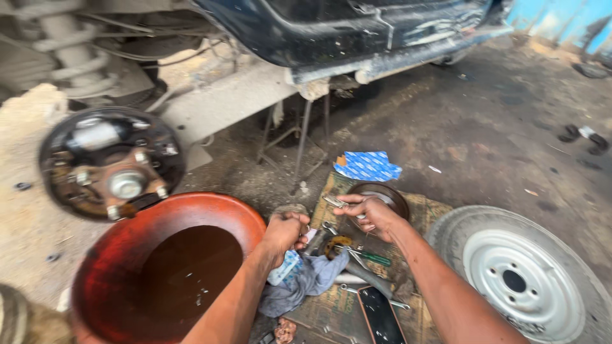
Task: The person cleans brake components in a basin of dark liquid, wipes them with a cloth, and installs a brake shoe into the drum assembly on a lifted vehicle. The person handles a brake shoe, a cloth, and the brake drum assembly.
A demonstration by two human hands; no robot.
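We find the left hand (285,230) closed in a fist above the inner rim of a large orange basin (127,255); what it grips we cannot tell, though a small metal bit shows at its knuckles; the basin holds dark brown liquid and sits on the dirt floor at lower left. The right hand (373,213) is pinched narrow around a small shiny metal part (334,202), held between thumb and fingertips just above a round dark brake drum (389,194); the drum rests on a flattened sheet of cardboard (421,216) spread on the ground.

On the cardboard, below both hands, we note a grey rag (306,283), a green-handled screwdriver (371,258), a few loose wrenches (376,294) and a dark phone (380,315) lying flat; a blue and white packet (368,166) lies just beyond the drum.

To the right, a wheel (526,280) with a pale steel rim lies flat on the ground, touching the cardboard's edge. At upper left, the bare wheel hub (111,164) of a raised vehicle shows its studs and backing plate; a dusty coil spring (73,54) stands above it; a metal stand (296,137) props the dark blue body (357,32) near the centre.
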